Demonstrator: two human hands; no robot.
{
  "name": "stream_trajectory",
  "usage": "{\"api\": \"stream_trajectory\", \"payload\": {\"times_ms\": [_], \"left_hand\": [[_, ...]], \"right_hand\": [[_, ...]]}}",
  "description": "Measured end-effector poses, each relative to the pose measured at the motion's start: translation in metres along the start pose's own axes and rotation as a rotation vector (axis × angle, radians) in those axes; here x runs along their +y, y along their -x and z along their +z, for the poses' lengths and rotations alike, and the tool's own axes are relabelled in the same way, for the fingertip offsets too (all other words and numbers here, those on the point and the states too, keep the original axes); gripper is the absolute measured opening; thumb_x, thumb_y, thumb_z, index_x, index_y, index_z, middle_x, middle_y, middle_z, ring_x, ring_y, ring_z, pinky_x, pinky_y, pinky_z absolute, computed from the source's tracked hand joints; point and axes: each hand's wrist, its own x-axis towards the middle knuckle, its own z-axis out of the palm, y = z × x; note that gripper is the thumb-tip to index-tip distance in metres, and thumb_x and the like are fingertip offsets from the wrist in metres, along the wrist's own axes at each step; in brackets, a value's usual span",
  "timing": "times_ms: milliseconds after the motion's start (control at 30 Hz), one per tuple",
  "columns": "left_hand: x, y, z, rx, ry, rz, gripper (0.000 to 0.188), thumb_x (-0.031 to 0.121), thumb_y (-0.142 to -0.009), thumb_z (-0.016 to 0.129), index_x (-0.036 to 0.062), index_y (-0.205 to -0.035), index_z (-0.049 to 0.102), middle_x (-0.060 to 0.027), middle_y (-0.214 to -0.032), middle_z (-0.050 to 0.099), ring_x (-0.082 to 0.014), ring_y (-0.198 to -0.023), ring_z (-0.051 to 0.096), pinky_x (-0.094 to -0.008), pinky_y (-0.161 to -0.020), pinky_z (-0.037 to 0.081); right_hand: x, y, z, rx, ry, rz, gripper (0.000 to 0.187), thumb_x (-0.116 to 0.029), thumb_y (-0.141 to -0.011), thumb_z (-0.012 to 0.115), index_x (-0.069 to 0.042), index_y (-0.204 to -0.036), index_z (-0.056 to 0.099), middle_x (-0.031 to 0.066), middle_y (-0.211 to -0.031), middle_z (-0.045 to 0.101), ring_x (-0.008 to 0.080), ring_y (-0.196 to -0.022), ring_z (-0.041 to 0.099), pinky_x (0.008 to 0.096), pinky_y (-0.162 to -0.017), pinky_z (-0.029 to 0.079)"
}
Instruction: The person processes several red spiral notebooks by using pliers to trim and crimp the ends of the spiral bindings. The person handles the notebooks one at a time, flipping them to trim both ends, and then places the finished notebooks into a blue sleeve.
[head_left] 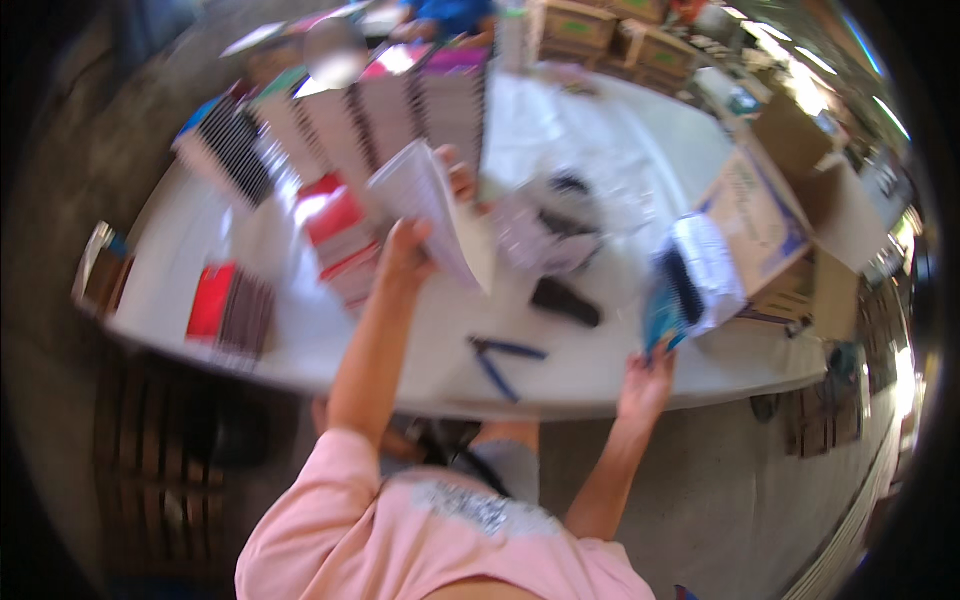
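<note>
My left hand (pixel 408 250) grips a white booklet (pixel 425 200), thumb on the near side and fingertips showing past its far edge. The booklet is tilted above the table, its pages blurred by motion. At the right, my right hand (pixel 648 385) has its fingers closed on the lower corner of a blue-covered notebook (pixel 662 305) with what looks like a dark spiral binding. Beside that notebook is a shiny white bundle (pixel 712 275). Blue-handled pliers (pixel 500 358) lie spread on the table between my arms, near a black object (pixel 565 302) I cannot identify.
Tall stacks of notebooks (pixel 385 120) stand at the far left of the white table (pixel 440 375). Red-covered stacks (pixel 340 235) are nearer. Crumpled clear plastic (pixel 550 225) lies mid-table. An open cardboard box (pixel 755 215) sits at right. A person in blue (pixel 450 15) is beyond the stacks.
</note>
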Motion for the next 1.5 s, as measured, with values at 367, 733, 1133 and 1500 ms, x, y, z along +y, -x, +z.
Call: {"api": "stream_trajectory", "payload": {"times_ms": [367,733,1133,1500], "left_hand": [[0.003,0.054,0.027,0.384,0.288,0.385,0.085,0.038,-0.061,0.069,0.0049,-0.132,0.038,-0.0112,-0.114,0.049,-0.0257,-0.097,0.056,-0.0378,-0.085,0.05],[0.017,0.084,0.037,0.313,0.043,0.28,0.092,0.027,-0.064,0.062,0.016,-0.144,0.017,-0.0141,-0.116,0.049,-0.0284,-0.106,0.053,-0.0419,-0.085,0.05],[0.089,0.19,0.023,0.507,-1.076,-0.07,0.068,0.003,-0.073,0.065,0.0039,-0.136,0.04,-0.0079,-0.112,0.056,-0.0177,-0.101,0.054,-0.0315,-0.091,0.041],[0.033,0.217,0.013,0.814,-1.259,0.013,0.083,-0.007,-0.066,0.047,0.0069,-0.143,0.018,-0.0076,-0.103,0.044,-0.0184,-0.096,0.047,-0.0305,-0.092,0.036]], "right_hand": [[0.068,0.093,0.176,-0.399,0.073,0.203,0.028,-0.003,-0.084,0.063,-0.01,-0.109,0.052,0.0026,-0.101,0.062,0.0147,-0.09,0.06,0.0305,-0.076,0.051],[0.094,0.122,0.169,-0.44,-0.04,0.588,0.028,-0.01,-0.085,0.064,-0.012,-0.111,0.053,0.0004,-0.106,0.06,0.0141,-0.096,0.057,0.0345,-0.089,0.044],[0.113,0.122,0.138,-0.58,0.492,0.218,0.067,0.006,-0.075,0.069,-0.007,-0.134,0.04,0.004,-0.089,0.06,0.0085,-0.078,0.057,0.0221,-0.068,0.049],[0.167,0.132,0.122,-0.742,0.806,0.038,0.08,0.015,-0.068,0.059,-0.012,-0.136,0.029,0.0066,-0.091,0.053,0.0167,-0.079,0.054,0.027,-0.076,0.046]]}}
